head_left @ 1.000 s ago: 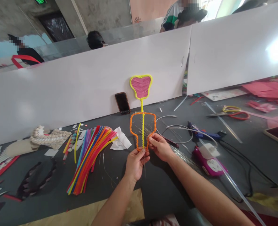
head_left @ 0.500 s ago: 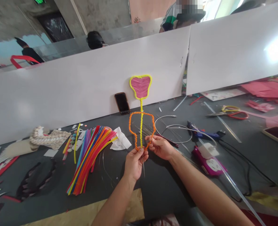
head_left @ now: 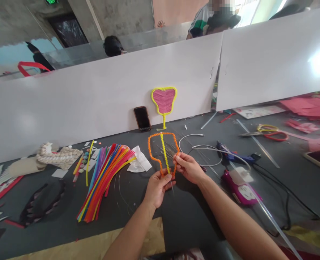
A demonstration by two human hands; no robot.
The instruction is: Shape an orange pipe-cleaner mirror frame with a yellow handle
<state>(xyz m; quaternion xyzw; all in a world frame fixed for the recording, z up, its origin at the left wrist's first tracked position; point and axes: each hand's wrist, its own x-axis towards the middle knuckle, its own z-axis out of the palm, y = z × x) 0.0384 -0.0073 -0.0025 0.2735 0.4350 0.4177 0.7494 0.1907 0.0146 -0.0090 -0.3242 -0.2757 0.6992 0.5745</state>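
Between my hands is an orange pipe-cleaner frame (head_left: 148,144), bent into an outline with a yellow twisted stem (head_left: 164,153) running down its middle. My left hand (head_left: 158,186) pinches the bottom of the frame and stem, where a thin wire end sticks out below. With thumb and fingers, my right hand (head_left: 188,167) grips the frame's lower right side. Beyond it, a yellow-edged shape with a pink filling (head_left: 164,101) stands upright against the white board, on its own yellow stem. Thin metal wires (head_left: 167,148) lie on the table behind the frame.
A bundle of coloured pipe cleaners (head_left: 102,184) and a white tissue (head_left: 138,160) lie to the left. A phone (head_left: 142,118) leans on the white board (head_left: 94,94). Right are scissors (head_left: 271,133), a blue glue gun (head_left: 237,153) and a purple power strip (head_left: 241,189). People are beyond the board.
The orange frame has tilted and dropped slightly, so its top now sits apart from the pink shape's stem. Both hands have shifted a little to the right in view, still holding it.
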